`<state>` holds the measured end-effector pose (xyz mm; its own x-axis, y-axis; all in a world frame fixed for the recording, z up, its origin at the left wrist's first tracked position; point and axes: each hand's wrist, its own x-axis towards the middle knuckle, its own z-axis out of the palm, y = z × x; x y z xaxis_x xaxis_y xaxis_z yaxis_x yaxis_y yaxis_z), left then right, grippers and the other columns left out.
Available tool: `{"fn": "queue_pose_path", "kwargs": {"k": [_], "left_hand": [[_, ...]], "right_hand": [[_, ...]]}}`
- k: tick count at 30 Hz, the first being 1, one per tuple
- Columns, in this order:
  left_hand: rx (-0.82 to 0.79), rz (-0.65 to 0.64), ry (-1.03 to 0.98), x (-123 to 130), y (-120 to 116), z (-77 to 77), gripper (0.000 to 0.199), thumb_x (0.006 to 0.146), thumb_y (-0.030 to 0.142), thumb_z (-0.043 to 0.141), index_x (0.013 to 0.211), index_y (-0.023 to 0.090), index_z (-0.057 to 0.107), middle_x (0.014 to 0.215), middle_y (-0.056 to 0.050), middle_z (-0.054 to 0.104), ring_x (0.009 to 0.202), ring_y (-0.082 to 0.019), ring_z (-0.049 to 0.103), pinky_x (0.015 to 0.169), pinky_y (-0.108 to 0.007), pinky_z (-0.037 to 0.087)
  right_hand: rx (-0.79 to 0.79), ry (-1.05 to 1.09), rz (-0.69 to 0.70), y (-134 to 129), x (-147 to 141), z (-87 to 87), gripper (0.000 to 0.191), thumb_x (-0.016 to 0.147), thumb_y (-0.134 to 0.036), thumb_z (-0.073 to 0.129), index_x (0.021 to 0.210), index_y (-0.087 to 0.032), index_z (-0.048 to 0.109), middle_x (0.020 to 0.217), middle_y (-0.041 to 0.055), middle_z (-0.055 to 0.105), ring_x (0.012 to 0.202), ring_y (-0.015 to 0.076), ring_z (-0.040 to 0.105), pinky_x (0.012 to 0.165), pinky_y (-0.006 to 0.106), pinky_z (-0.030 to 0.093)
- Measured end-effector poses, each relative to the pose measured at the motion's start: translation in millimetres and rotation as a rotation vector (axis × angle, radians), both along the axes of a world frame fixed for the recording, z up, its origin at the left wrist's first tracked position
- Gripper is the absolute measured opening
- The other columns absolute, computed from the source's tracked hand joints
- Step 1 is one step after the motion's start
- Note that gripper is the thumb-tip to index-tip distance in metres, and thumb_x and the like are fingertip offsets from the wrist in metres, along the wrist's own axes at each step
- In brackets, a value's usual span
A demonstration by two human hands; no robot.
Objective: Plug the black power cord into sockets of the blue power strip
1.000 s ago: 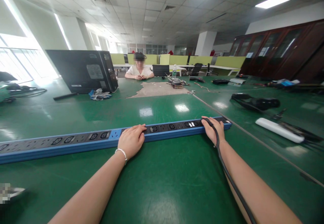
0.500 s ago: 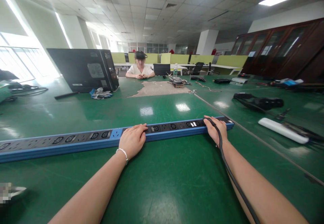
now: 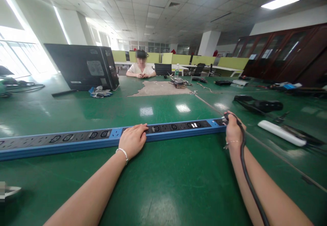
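Note:
A long blue power strip [image 3: 163, 137] with a row of black sockets lies across the green table. My left hand [image 3: 133, 139] rests over its middle, gripping it with the fingers across the top. At the strip's right end, my right hand [image 3: 233, 127] is closed around the plug [image 3: 226, 116] of a black power cord [image 3: 246, 171]. The plug is close to the end sockets; whether it touches them I cannot tell. From that hand the cord runs down over my right forearm.
A black computer case [image 3: 84, 67] stands at the back left, with gloves [image 3: 100, 92] beside it. Across the table sits a person [image 3: 141, 68]. To the right lie a white bar-shaped object [image 3: 281, 133] and a black strapped item [image 3: 258, 104].
My right hand has moved right along the strip to its end with the plug, uncovering a blue section. My left hand has stayed on the strip.

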<state>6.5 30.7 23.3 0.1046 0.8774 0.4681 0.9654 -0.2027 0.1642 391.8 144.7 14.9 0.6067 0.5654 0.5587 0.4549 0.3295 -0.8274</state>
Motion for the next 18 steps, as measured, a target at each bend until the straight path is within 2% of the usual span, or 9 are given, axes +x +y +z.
{"fn": "queue_pose_path", "kwargs": {"k": [2, 6, 9, 12, 15, 18], "left_hand": [[0.004, 0.002, -0.001, 0, 0, -0.5, 0.029, 0.084, 0.026, 0.037, 0.104, 0.029, 0.059, 0.120, 0.004, 0.061, 0.108, -0.017, 0.056, 0.096, -0.037, 0.040], [0.002, 0.010, 0.006, 0, 0, -1.3, 0.029, 0.084, 0.026, 0.037, 0.103, 0.029, 0.058, 0.120, 0.005, 0.060, 0.107, -0.017, 0.056, 0.096, -0.037, 0.040], [-0.002, 0.013, 0.010, 0, 0, -1.3, 0.028, 0.084, 0.026, 0.038, 0.103, 0.029, 0.058, 0.120, 0.005, 0.061, 0.107, -0.017, 0.057, 0.097, -0.037, 0.040], [-0.002, 0.012, 0.009, 0, 0, -1.0, 0.028, 0.084, 0.026, 0.038, 0.103, 0.029, 0.058, 0.120, 0.005, 0.060, 0.107, -0.017, 0.057, 0.096, -0.037, 0.040], [0.006, 0.009, 0.009, 0, 0, -0.9, 0.028, 0.084, 0.026, 0.038, 0.104, 0.029, 0.058, 0.120, 0.004, 0.061, 0.106, -0.017, 0.057, 0.096, -0.036, 0.040], [0.011, 0.003, 0.012, 0, -1, -0.8, 0.028, 0.084, 0.026, 0.038, 0.104, 0.028, 0.058, 0.120, 0.004, 0.061, 0.106, -0.017, 0.057, 0.095, -0.035, 0.041]], "right_hand": [[-0.062, -0.041, 0.003, 3, 11, -6.6, 0.048, 0.078, -0.049, 0.043, 0.103, -0.015, 0.065, 0.099, 0.0067, 0.067, 0.091, 0.0218, 0.060, 0.078, 0.032, 0.047], [-0.149, -0.223, 0.036, 11, 21, -17.2, 0.047, 0.082, -0.047, 0.036, 0.107, -0.018, 0.064, 0.109, 0.0055, 0.064, 0.105, 0.0229, 0.054, 0.093, 0.037, 0.040], [-0.278, -0.391, 0.069, 12, 20, -14.4, 0.044, 0.083, -0.046, 0.035, 0.106, -0.023, 0.064, 0.119, 0.0039, 0.060, 0.118, 0.0252, 0.044, 0.103, 0.044, 0.028], [-0.417, -0.447, 0.077, 9, 15, -7.3, 0.043, 0.082, -0.047, 0.037, 0.108, -0.026, 0.064, 0.126, 0.0023, 0.055, 0.126, 0.0290, 0.035, 0.104, 0.050, 0.021], [-0.478, -0.453, 0.073, 8, 14, -3.9, 0.043, 0.083, -0.048, 0.037, 0.109, -0.027, 0.063, 0.128, 0.0015, 0.053, 0.126, 0.0302, 0.034, 0.104, 0.052, 0.021], [-0.475, -0.510, 0.056, 10, 18, -6.8, 0.044, 0.084, -0.049, 0.035, 0.111, -0.027, 0.062, 0.125, 0.0024, 0.056, 0.123, 0.0300, 0.039, 0.101, 0.051, 0.026]]}}
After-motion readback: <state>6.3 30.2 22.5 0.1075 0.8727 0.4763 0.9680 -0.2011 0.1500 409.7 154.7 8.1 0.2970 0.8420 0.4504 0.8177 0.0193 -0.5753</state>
